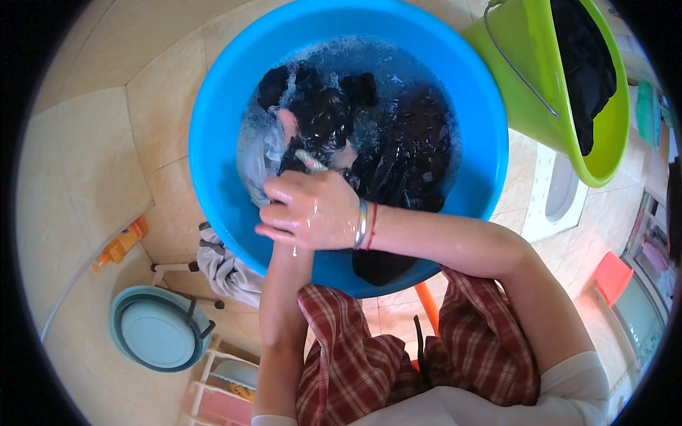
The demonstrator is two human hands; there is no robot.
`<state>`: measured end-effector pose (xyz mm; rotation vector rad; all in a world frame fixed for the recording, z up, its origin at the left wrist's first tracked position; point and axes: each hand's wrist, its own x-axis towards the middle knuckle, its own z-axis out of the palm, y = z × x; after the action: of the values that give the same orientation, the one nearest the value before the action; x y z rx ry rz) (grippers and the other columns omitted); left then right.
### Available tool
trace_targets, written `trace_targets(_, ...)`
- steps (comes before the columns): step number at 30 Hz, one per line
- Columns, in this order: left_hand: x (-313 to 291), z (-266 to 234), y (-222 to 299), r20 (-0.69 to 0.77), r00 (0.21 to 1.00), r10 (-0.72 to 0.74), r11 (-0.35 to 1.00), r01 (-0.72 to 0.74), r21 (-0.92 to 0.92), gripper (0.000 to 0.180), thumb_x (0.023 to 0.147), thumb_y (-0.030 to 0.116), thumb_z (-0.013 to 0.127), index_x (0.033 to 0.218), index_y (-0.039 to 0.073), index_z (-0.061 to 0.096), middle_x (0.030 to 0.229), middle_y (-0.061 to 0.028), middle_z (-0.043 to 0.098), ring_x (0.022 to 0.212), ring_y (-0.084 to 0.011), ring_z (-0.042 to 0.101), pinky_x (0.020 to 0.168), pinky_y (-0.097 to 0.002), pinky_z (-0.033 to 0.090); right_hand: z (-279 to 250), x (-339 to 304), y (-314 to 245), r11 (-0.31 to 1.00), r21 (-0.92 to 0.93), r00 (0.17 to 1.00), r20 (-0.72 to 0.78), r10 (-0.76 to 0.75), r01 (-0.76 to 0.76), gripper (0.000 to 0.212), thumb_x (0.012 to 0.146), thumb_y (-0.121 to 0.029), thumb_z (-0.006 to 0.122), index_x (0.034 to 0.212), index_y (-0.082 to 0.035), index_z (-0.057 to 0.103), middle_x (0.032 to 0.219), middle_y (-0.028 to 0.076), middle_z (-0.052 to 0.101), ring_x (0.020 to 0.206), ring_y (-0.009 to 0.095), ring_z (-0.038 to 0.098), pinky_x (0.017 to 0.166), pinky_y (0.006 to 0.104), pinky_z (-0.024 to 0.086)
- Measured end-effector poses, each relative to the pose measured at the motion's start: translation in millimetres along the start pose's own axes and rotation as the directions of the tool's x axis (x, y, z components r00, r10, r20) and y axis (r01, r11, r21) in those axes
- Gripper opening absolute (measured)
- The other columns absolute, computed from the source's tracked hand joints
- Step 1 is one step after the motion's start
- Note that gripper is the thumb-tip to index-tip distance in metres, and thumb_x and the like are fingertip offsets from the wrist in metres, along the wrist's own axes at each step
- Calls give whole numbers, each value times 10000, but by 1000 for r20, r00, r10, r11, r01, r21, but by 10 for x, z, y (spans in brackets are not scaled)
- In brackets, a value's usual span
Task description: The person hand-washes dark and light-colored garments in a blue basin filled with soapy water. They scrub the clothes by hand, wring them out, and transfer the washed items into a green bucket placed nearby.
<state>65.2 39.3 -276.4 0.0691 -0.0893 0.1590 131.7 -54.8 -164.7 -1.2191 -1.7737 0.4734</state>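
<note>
A large blue basin (213, 106) holds sudsy water and soaked dark clothes. My left hand (288, 122) is mostly hidden in a bunched wet black garment (323, 117); bits of skin show on either side of the cloth. My right hand (309, 209), wet, crosses over my left wrist near the basin's front with its fingers bent; its palm side is hidden, so what it grips cannot be seen. Pale wet fabric or film (263, 153) floats left of the black garment. More dark cloth (412, 149) lies in the water to the right.
A lime-green bucket (511, 78) with black cloth (582, 71) inside stands at upper right. Beyond it a squat toilet (561, 192) is set in the tiled floor. A folded grey-blue basin (156, 334), grey cloth (227, 270) and an orange bottle (121, 245) are at left.
</note>
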Motion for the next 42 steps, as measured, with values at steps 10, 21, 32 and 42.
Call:
trace_targets(10, 173, 497, -591, -725, 517, 455, 857, -477, 197, 367, 993, 347, 470, 1200, 73, 599, 1242, -72, 624, 1099, -204, 618, 958, -369, 505, -267, -82, 1342, 883, -366, 939, 60, 339, -295, 199, 857, -282, 583, 779, -127, 678, 810, 76, 676, 750, 267, 684, 613, 412, 556)
trace_targets(21, -240, -33, -362, -832, 442, 336, 938, -240, 252, 448, 1045, 375, 414, 1387, 91, 472, 1387, -109, 535, 1348, -298, 410, 1137, -591, 263, -350, -950, 1775, 679, -596, 745, 194, 639, -428, 368, 994, -377, 493, 1064, -27, 583, 958, 234, 660, 952, 434, 631, 785, 528, 509)
trace_targets(32, 40, 407, -303, -597, 778, 195, 952, -296, -76, 500, 1040, 412, 420, 1356, 37, 518, 1292, -142, 608, 1174, -274, 594, 1043, -403, 450, -180, -325, 334, 984, -110, 983, 104, 152, -141, 109, 792, -211, 666, 841, -139, 601, 820, 18, 543, 729, 174, 611, 539, 301, 515)
trace_targets(42, -77, -187, -258, -255, 953, 164, 964, -210, -162, 582, 933, 558, 545, 1291, 99, 555, 1031, -77, 612, 862, -177, 512, 770, -382, 480, 105, -50, 261, 998, 4, 997, -52, -55, 55, 206, 770, -202, 713, 663, -126, 554, 697, 3, 498, 585, 137, 615, 483, 283, 500)
